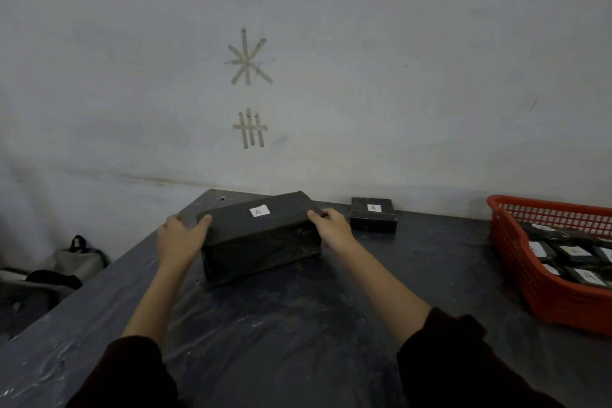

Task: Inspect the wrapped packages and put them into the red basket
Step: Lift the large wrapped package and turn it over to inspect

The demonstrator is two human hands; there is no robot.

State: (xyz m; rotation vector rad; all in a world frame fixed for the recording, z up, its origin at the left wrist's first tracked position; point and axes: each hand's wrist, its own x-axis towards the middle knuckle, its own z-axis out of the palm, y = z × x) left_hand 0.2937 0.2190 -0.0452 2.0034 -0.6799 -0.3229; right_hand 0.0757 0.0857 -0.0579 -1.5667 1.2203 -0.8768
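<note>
- Package (261, 242), large and black-wrapped, is toward the table's (298, 325) far edge, its label (259, 211) facing up.
- Left hand (180, 235) and right hand (332, 225) each grip one end, fingers curled over the top edge.
- Even grips while turning it should let every wrapped face be checked.
- Red basket (530, 291), at the right, already holds packages; a level carry to a free spot looks best.
- Smaller package (373, 214) waits just beside.

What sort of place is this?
Likely a packing or sorting bench in a workshop or storeroom: a scuffed dark table against a plain wall with tape marks, a black wrapped package labelled "A" held by the left hand and right hand, and a red basket holding more.
</note>
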